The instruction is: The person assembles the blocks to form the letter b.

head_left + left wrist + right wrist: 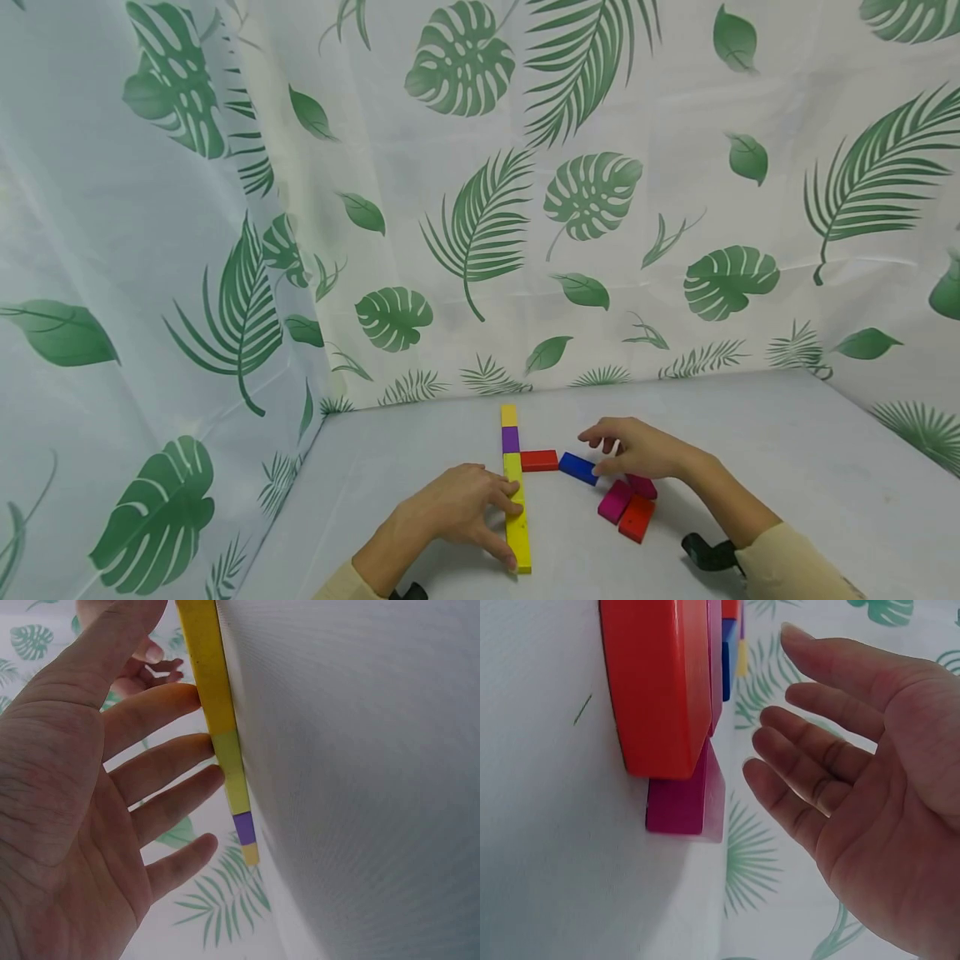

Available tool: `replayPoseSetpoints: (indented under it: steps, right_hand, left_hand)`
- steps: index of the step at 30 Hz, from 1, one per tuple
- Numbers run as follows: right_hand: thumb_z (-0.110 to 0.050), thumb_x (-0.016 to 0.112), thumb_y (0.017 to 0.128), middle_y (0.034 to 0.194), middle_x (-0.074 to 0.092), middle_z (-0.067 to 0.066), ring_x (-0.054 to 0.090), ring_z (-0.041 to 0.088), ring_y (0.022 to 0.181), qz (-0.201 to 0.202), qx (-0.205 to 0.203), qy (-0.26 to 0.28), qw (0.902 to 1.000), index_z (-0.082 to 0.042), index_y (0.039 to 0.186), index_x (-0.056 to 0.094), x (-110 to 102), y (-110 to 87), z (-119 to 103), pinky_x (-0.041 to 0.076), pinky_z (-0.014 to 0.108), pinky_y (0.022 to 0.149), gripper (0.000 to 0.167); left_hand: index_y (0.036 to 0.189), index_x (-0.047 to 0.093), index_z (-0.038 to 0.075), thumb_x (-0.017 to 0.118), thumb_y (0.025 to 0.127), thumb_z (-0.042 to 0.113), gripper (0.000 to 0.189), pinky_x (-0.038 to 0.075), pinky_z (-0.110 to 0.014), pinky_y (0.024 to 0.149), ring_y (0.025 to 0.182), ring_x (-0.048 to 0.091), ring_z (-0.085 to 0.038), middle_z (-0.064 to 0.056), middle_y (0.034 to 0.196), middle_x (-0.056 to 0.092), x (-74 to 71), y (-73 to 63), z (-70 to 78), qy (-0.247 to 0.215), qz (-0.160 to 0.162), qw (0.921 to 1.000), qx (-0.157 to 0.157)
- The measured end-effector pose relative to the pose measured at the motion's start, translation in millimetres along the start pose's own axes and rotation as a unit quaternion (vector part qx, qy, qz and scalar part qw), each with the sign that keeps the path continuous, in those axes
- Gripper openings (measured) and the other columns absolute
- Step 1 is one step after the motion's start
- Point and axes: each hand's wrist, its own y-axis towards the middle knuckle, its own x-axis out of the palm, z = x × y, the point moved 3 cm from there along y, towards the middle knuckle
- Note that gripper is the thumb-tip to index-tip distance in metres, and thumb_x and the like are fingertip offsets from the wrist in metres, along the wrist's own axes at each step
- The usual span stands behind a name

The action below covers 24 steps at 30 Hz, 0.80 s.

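Note:
A straight row of blocks runs away from me: a long yellow block (521, 550) nearest, a lighter yellow block (233, 776), a purple block (511, 439) and a small yellow block (509, 415) at the far end. My left hand (467, 502) lies along its left side, fingers extended and tips right at the yellow blocks. From the row's right side a red block (539, 461) sticks out, and a blue block (578, 468) sits slanted at its end. Above the blue block hovers my right hand (637, 447), fingers loosely bent, its palm holding nothing in the right wrist view.
Just nearer than the right hand, a magenta block (615, 500), a second magenta block (642, 486) and an orange-red block (637, 520) lie bunched together. Behind the white table (420, 442) hangs a leaf-print curtain (495, 333), with another along the left.

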Motion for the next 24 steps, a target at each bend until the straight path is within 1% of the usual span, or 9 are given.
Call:
replayPoseSetpoints:
  steps: [5,11,15,18,24]
  right_hand:
    - [-0.026,0.083,0.089,0.123,0.068,0.01,0.061,0.026,0.11,-0.002,0.005,0.001,1.0,-0.011,0.139,0.065,-3.6,-4.5,3.4,0.059,0.026,0.078,0.055]
    - [-0.024,0.081,0.091,0.124,0.068,0.01,0.062,0.029,0.113,-0.005,-0.021,-0.003,0.9998,-0.012,0.137,0.067,-7.8,-6.7,6.7,0.055,0.023,0.084,0.05]
    - [-0.022,0.08,0.091,0.126,0.069,0.011,0.062,0.03,0.115,-0.008,-0.026,0.006,0.9996,-0.011,0.135,0.068,-8.6,-7.1,6.5,0.054,0.022,0.087,0.048]
    - [-0.022,0.081,0.09,0.127,0.069,0.01,0.062,0.029,0.116,-0.011,-0.026,0.007,0.9996,-0.012,0.135,0.068,-8.4,-7.2,5.8,0.055,0.026,0.089,0.047]
    - [-0.018,0.081,0.089,0.126,0.069,0.008,0.062,0.028,0.115,-0.03,-0.032,0.011,0.999,-0.014,0.133,0.07,-7.6,-7.6,3.5,0.059,0.042,0.092,0.045]
  left_hand:
    - [0.131,0.071,0.038,0.078,0.073,0.076,0.07,0.043,-0.042,0.12,0.138,0.056,-0.005,0.012,0.147,0.062,0.3,0.7,-0.4,-0.001,0.001,1.0,0.001]
    - [0.131,0.071,0.038,0.078,0.074,0.076,0.069,0.042,-0.043,0.12,0.138,0.056,-0.005,0.012,0.147,0.061,1.1,0.9,-1.4,-0.002,-0.001,1.0,0.0]
    - [0.131,0.071,0.038,0.078,0.074,0.076,0.069,0.043,-0.043,0.12,0.138,0.056,-0.005,0.012,0.147,0.062,1.4,0.7,-1.6,-0.001,-0.001,1.0,0.001]
    - [0.131,0.071,0.038,0.078,0.074,0.076,0.069,0.043,-0.043,0.12,0.138,0.056,-0.005,0.012,0.147,0.062,1.2,0.8,-1.2,-0.001,0.0,1.0,0.002]
    - [0.131,0.071,0.038,0.078,0.073,0.076,0.069,0.042,-0.043,0.121,0.138,0.056,-0.005,0.012,0.147,0.061,0.8,1.1,-1.0,-0.002,-0.003,1.0,-0.003]
